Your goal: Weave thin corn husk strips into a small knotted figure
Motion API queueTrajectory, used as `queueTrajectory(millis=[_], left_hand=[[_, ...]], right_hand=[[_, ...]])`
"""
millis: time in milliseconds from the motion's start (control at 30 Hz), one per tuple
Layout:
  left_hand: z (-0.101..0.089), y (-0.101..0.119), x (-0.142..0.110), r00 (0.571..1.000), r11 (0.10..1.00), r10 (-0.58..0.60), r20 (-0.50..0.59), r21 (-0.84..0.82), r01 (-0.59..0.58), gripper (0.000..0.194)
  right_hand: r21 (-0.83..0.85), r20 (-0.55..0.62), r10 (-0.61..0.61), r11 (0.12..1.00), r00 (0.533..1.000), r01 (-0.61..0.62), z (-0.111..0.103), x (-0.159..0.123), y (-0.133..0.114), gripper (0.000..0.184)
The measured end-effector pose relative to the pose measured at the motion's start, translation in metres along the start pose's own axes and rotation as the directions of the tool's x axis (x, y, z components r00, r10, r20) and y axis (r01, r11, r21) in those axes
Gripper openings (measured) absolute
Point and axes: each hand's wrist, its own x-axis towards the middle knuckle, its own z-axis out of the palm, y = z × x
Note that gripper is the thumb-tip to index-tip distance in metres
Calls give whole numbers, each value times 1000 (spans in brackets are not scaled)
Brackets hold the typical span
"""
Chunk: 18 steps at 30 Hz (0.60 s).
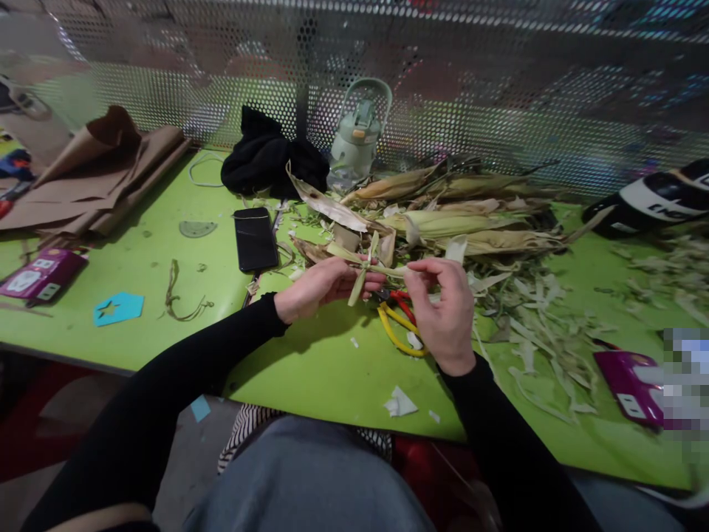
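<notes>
Pale green corn husk strips [359,287], crossed and joined at a small knot-like centre, lie across the fingers of my left hand [326,287]. That hand is palm up, its thumb side hidden behind the strips. My right hand [446,310] pinches the end of one strip between thumb and fingertips, drawing it out to the right. Beneath my hands, on the green table [310,355], rests a hand tool with red and yellow handles [391,334]; its head is partly covered by my right hand. Just behind is a heap of dried corn husks [443,222].
A phone [255,240] lies left of the husks. Behind stand a black cloth bundle [266,159] and a pale green bottle [357,140] against a perforated metal screen [476,96]. Brown paper [105,174] is far left; husk shreds [546,340] and a dark bottle [648,199] are right.
</notes>
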Motion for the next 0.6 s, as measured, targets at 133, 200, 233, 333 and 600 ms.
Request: queueTrajectory(millis=[133, 200, 233, 333, 600], left_hand=[[2, 2, -3, 1000, 999, -12, 3, -36, 12, 28], [3, 3, -3, 1000, 999, -6, 0, -46, 6, 25], [3, 4, -2, 1000, 999, 3, -8, -51, -3, 22], [2, 5, -2, 999, 998, 21, -38, -66, -23, 20], [-5, -4, 4, 990, 989, 134, -44, 61, -132, 31]], right_hand=[[103, 76, 137, 984, 988, -144, 0, 1, 3, 26], [204, 189, 219, 945, 957, -256, 0, 1, 2, 30], [242, 248, 244, 921, 938, -304, 1, 0, 1, 31], [248, 335, 242, 910, 910, -334, 2, -1, -3, 31], [344, 387, 302, 829, 871, -440, 8, -9, -7, 29]])
